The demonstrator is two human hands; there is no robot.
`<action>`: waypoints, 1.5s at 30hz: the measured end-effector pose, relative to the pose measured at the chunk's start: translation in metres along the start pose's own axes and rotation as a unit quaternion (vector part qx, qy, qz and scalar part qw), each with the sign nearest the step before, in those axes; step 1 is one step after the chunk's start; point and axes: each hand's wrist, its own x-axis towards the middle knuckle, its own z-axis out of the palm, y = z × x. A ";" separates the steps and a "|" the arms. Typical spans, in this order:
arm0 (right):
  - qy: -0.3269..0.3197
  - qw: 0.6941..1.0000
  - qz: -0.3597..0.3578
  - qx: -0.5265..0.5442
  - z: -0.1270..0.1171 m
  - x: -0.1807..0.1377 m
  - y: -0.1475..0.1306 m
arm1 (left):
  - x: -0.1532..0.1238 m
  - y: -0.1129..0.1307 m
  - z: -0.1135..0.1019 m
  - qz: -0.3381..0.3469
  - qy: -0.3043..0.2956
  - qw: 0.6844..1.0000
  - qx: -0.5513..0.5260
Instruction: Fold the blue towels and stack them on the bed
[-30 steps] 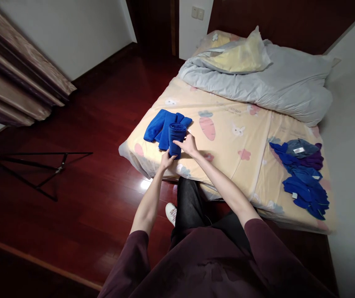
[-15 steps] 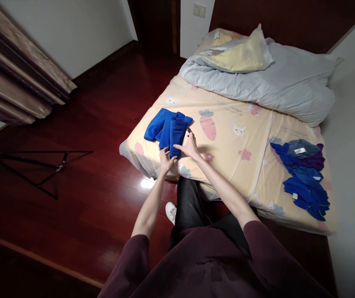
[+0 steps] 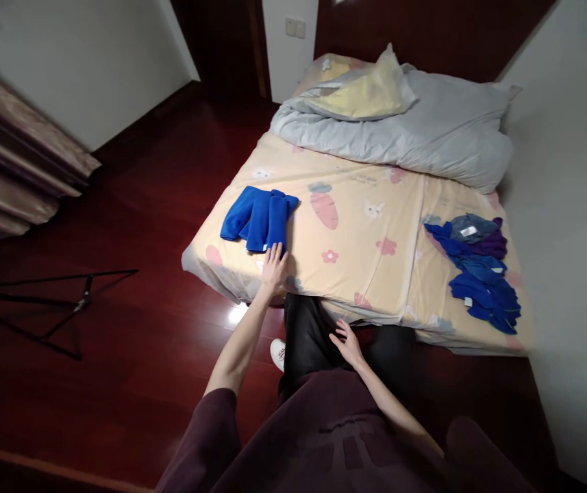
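Observation:
Several folded blue cloths [image 3: 258, 218] lie side by side, partly overlapping, near the left front corner of the bed. My left hand [image 3: 273, 268] rests with its fingers stretched out at the near end of the rightmost folded blue cloth [image 3: 277, 218], fingertips touching it. Away from the cloths, my right hand [image 3: 347, 344] hovers above my lap at the bed's front edge, fingers apart and nothing in it. A loose pile of crumpled blue cloths [image 3: 485, 298] with white tags lies on the right side of the bed, a grey-blue cloth [image 3: 470, 229] and a purple one [image 3: 493, 243] among them.
The bed [image 3: 355, 236] has a patterned yellow sheet. A grey quilt [image 3: 447, 130] and a yellow pillow [image 3: 370, 92] are at its head. On the dark red floor at left stands a black tripod [image 3: 61, 305], with a curtain [image 3: 10, 150] behind it.
The rolled or folded blue cloth both hands held upright now lies down beside the others. My right hand has let go and drawn back toward my lap; my left hand has flattened out.

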 end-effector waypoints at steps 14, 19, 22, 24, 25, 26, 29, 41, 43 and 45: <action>0.263 0.957 0.011 0.121 -0.148 -0.001 0.035 | -0.197 0.107 0.102 0.001 -0.117 0.981 -0.155; 0.364 0.927 0.020 0.085 -0.239 0.007 0.039 | -0.221 0.103 0.106 -0.041 -0.100 0.977 -0.185; 0.426 0.904 -0.001 0.040 -0.303 0.023 0.024 | -0.209 0.099 0.102 -0.014 -0.130 0.977 -0.169; 0.457 0.889 -0.017 -0.010 -0.342 0.034 0.011 | -0.203 0.099 0.101 0.000 -0.148 0.976 -0.160; 0.468 0.883 -0.025 -0.039 -0.358 0.039 0.005 | -0.201 0.101 0.101 0.002 -0.153 0.976 -0.155; 0.473 0.878 -0.031 -0.070 -0.373 0.044 -0.001 | -0.200 0.102 0.101 0.002 -0.154 0.976 -0.151; 0.457 0.875 -0.030 -0.159 -0.409 0.060 -0.020 | -0.200 0.107 0.101 -0.004 -0.144 0.980 -0.138; 0.326 0.882 0.027 -0.340 -0.464 0.142 -0.070 | -0.201 0.115 0.098 -0.039 -0.139 0.980 -0.133; 0.314 0.888 0.039 -0.335 -0.465 0.152 -0.066 | -0.198 0.118 0.098 -0.047 -0.135 0.982 -0.125; 0.316 0.893 0.050 -0.315 -0.466 0.159 -0.061 | -0.196 0.120 0.099 -0.053 -0.130 0.983 -0.119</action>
